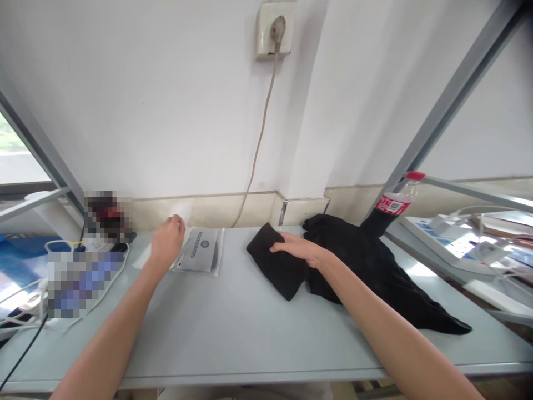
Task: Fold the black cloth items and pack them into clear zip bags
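My right hand grips the upper right edge of a folded black cloth, thumb on top. Beside and partly behind that forearm, a larger crumpled black garment lies spread over the tabletop. My left hand has its fingers curled together at the back left of the table. A pale, thin sheet shows around it, but what the fingers hold is hidden. Just right of my left hand lies a clear plastic pouch with a grey ROCKBROS-printed piece inside.
A cola bottle with a red cap leans at the back right, its base behind the garment. Cables and blurred items crowd the left end of the grey table. A plugged-in cord hangs down the wall. Metal posts frame both sides.
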A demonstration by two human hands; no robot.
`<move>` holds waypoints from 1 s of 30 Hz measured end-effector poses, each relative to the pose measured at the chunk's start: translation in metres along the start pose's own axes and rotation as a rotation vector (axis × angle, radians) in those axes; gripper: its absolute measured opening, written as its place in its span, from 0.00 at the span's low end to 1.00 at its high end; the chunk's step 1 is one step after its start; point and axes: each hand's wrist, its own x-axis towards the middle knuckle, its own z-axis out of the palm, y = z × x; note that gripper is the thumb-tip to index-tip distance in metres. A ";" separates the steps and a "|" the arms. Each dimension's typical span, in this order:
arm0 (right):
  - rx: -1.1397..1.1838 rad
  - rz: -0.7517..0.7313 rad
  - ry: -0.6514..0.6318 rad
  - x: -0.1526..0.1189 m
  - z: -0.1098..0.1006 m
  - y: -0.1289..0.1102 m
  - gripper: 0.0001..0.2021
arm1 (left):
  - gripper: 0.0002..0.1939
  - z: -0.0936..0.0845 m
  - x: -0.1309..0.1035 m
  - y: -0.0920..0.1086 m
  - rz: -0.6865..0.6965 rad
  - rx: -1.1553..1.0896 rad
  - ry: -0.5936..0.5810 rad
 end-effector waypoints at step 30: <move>0.167 -0.147 0.209 -0.006 0.088 0.010 0.16 | 0.08 0.025 -0.090 0.106 0.239 -0.626 -0.045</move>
